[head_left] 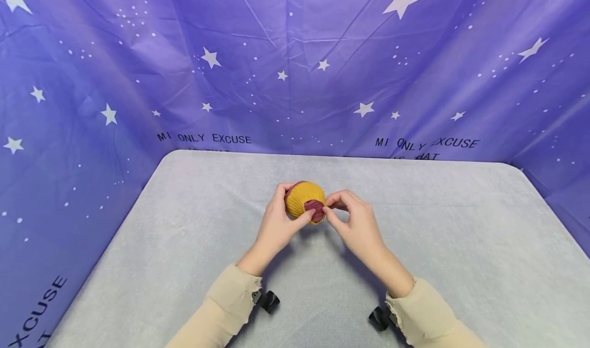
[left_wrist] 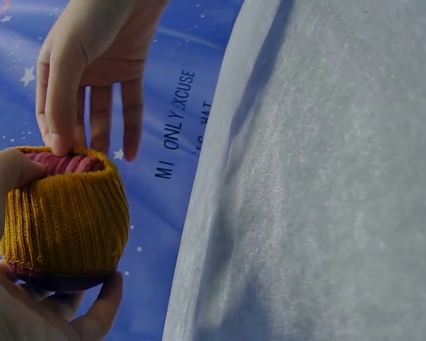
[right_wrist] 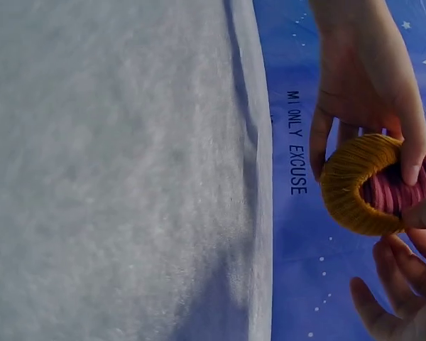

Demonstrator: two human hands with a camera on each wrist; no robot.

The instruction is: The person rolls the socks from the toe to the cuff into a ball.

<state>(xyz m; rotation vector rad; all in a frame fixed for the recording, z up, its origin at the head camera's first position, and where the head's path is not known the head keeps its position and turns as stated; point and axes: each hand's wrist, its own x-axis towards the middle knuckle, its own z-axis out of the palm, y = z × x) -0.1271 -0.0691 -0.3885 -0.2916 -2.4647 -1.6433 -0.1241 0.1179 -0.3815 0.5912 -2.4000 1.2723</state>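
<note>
A rolled-up ball of ribbed knit socks (head_left: 301,194), mustard yellow outside with maroon showing in its opening, is held above the table. My left hand (head_left: 276,225) grips it from the left, the thumb at the opening and the fingers around the far side and underneath. With thumb and forefinger, my right hand (head_left: 361,224) pinches the yellow rim at the right of the opening. In the left wrist view, the ball (left_wrist: 67,224) shows a maroon band along its bottom. The maroon ribbed knit (right_wrist: 387,193) fills the opening in the right wrist view.
A grey cloth-covered table (head_left: 193,225) lies beneath both hands. Behind it and at the sides hangs a purple-blue curtain (head_left: 286,107) with white stars and printed words. Black wrist devices (head_left: 269,302) sit at both beige sleeves.
</note>
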